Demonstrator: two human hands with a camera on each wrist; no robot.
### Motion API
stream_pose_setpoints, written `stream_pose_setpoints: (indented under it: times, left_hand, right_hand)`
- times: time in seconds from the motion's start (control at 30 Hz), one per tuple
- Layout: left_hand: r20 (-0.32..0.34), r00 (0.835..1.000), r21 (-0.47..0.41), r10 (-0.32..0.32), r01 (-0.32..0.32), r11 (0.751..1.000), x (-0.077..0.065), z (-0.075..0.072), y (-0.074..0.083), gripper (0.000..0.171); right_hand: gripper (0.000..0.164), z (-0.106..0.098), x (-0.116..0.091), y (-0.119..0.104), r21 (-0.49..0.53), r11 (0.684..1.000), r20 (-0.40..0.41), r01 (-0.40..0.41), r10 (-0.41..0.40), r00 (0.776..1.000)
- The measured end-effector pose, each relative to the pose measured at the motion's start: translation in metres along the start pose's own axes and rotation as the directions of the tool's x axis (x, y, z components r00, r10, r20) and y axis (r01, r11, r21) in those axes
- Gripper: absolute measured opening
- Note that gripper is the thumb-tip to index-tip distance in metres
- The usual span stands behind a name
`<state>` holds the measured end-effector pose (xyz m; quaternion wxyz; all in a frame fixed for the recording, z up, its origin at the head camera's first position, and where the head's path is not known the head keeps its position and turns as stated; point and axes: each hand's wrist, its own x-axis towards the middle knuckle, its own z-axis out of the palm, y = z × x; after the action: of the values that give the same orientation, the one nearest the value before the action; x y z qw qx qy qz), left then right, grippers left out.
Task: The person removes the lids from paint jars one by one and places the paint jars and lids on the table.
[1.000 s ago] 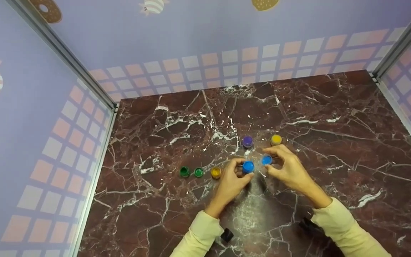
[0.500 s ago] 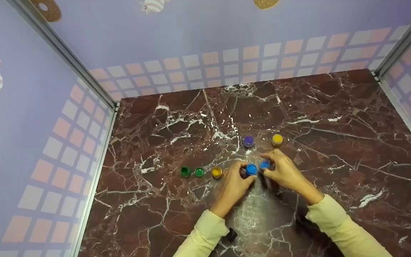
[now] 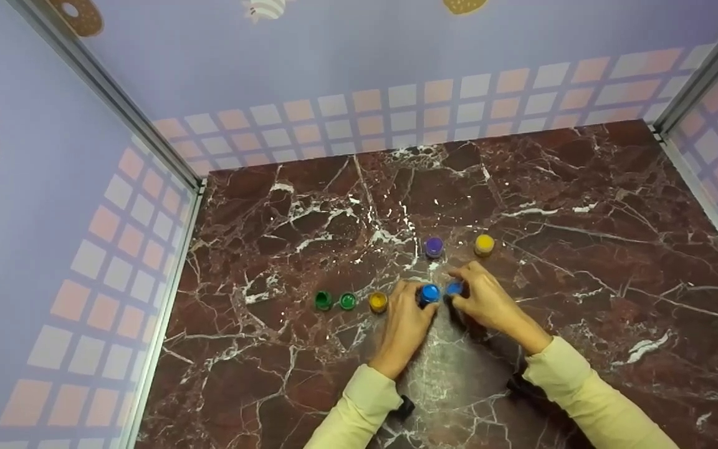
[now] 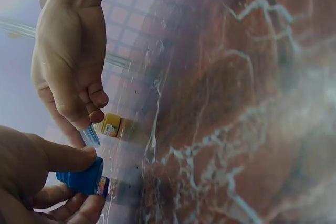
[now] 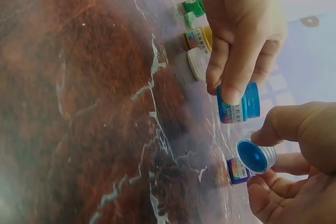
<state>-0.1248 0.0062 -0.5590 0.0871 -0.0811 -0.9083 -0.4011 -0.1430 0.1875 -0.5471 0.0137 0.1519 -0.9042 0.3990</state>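
My left hand (image 3: 406, 318) grips a small blue paint jar (image 3: 429, 294) between thumb and fingers. Its top is off, and the blue inside shows in the head view. Just to the right, my right hand (image 3: 490, 300) pinches the jar's clear screw lid (image 3: 454, 289) by its rim. Blue paint coats the lid's inside, which the right wrist view shows as a tilted lid (image 5: 255, 156). A narrow gap separates lid and jar (image 5: 239, 103). In the left wrist view the lid (image 4: 90, 136) hangs beside the blue jar (image 4: 84, 176).
Left of my hands stand an open green jar (image 3: 323, 300), a green lid (image 3: 348, 301) and an open yellow jar (image 3: 378, 302). A pale lid (image 5: 198, 64) lies beside that yellow jar. Farther back are a purple jar (image 3: 434, 247) and a capped yellow jar (image 3: 484, 245).
Both hands have shifted, the right one leftward with the lid, which has come nearer the blue jar and turned more edge-on. The other jars have stayed put.
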Motion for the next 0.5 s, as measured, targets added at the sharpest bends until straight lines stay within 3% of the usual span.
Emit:
stream_pose_setpoints:
  times: [0.4, 0.5]
  left_hand:
    - [-0.017, 0.998, 0.090, 0.063, -0.062, 0.994, -0.0003, 0.0018, 0.0019, 0.031]
    - [0.000, 0.999, 0.098, 0.052, -0.052, 0.994, 0.0002, 0.0033, 0.0056, 0.031]
  right_hand:
    - [0.054, 0.0062, 0.0027, 0.0024, -0.033, 0.999, 0.014, -0.001, 0.002, 1.000]
    - [0.053, 0.0049, 0.0016, 0.0038, -0.037, 0.999, 0.003, -0.011, 0.011, 1.000]
